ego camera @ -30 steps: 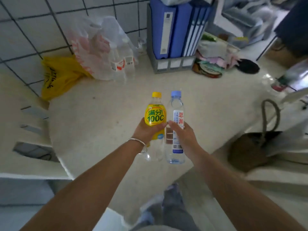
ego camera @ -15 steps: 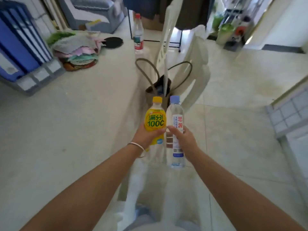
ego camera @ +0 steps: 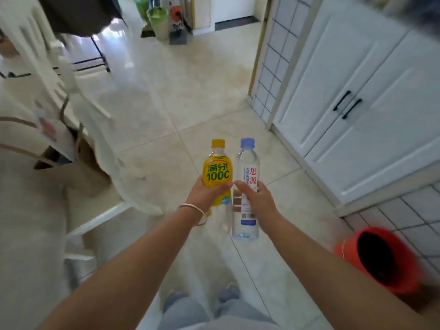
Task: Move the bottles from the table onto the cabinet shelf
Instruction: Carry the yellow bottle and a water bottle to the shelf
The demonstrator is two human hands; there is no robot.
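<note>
Over the tiled floor [ego camera: 147,96], in the middle of the view, two bottles are held up side by side, upright and just apart. The yellow bottle [ego camera: 217,172] is gripped by the left hand [ego camera: 206,193], whose fingers are curled round its lower half, so that part is hidden. The clear water bottle [ego camera: 246,186] is gripped by the right hand [ego camera: 256,201]; its middle is covered by the fingers, and only the thumb tip is plainly seen. A thin bracelet [ego camera: 193,210] is worn on the left wrist. The white cabinet [ego camera: 357,98] is seen at the right with both doors closed, so no shelf is shown. Its top is cut off and smeared. A red bucket [ego camera: 381,260] at the lower right is blurred. The chair [ego camera: 71,129] at the left is blurred too. Compared with half a second ago, the desk is no longer seen, and the cabinet has come into view. The bottles are held the same way as before.
</note>
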